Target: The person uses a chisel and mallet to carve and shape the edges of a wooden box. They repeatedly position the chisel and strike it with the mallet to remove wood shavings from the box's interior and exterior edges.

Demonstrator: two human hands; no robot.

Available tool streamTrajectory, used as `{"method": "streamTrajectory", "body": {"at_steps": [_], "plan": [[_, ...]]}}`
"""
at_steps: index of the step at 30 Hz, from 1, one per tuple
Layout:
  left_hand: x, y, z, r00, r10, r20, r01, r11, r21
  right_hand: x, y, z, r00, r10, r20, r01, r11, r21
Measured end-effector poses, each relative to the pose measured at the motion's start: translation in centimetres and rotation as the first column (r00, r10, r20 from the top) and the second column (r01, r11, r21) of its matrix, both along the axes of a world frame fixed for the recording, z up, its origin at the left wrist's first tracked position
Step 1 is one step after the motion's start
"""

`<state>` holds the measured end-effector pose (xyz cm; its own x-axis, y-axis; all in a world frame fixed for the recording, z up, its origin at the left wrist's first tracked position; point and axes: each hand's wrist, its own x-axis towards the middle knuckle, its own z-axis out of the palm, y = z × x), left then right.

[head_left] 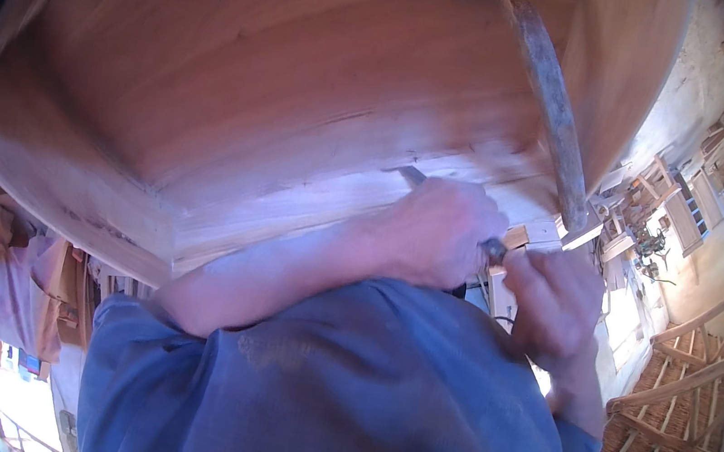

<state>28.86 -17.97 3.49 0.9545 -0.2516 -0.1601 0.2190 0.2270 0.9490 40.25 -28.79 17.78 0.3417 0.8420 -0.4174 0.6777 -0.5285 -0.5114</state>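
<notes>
A chisel (411,176) lies across my closed left hand (448,233). Its flat metal blade pokes out on the far left side, close to a pale edge of the large curved wooden panel (310,64). On the other side of that hand, the dark rear part of the tool shows between my two hands. My right hand (553,301) is closed at this rear end, its fingers bent and slightly blurred. The fingers' undersides are hidden, so the exact grip is unclear.
A long worn wooden handle (552,105) hangs down in front of the panel, above my right hand. Cloths (10,294) hang at the far left. Wooden frames and shelving (684,209) stand at the right, with a ribbed wooden structure (686,406) below them.
</notes>
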Motion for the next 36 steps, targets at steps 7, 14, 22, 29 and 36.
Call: {"method": "streamTrajectory", "body": {"at_steps": [7, 14, 22, 29, 36], "plan": [[-0.1, 0.4, -0.5, 0.995, 0.055, 0.081, -0.05, 0.997, -0.061, -1.8, -0.8, -0.1, 0.996, -0.084, 0.041, 0.085, 0.996, -0.026], [0.1, 0.5, -0.2, 0.993, -0.107, 0.054, 0.102, 0.99, 0.096, -1.2, -1.1, 0.5, 0.942, -0.298, -0.154, 0.263, 0.941, -0.211], [-0.7, 5.0, -2.6, 0.953, -0.259, -0.16, 0.303, 0.859, 0.414, 7.0, 1.3, -1.6, 0.793, -0.609, -0.016, 0.608, 0.79, 0.079], [-0.3, 7.5, -0.3, 0.78, -0.461, -0.424, 0.626, 0.568, 0.533, 7.4, 2.1, -8.5, 0.944, -0.329, 0.032, 0.328, 0.924, -0.195], [-7.7, 12.0, 3.6, 0.835, -0.064, -0.547, 0.532, 0.347, 0.772, 9.9, 2.0, -11.7, 0.929, -0.325, -0.177, 0.289, 0.936, -0.203]]}}
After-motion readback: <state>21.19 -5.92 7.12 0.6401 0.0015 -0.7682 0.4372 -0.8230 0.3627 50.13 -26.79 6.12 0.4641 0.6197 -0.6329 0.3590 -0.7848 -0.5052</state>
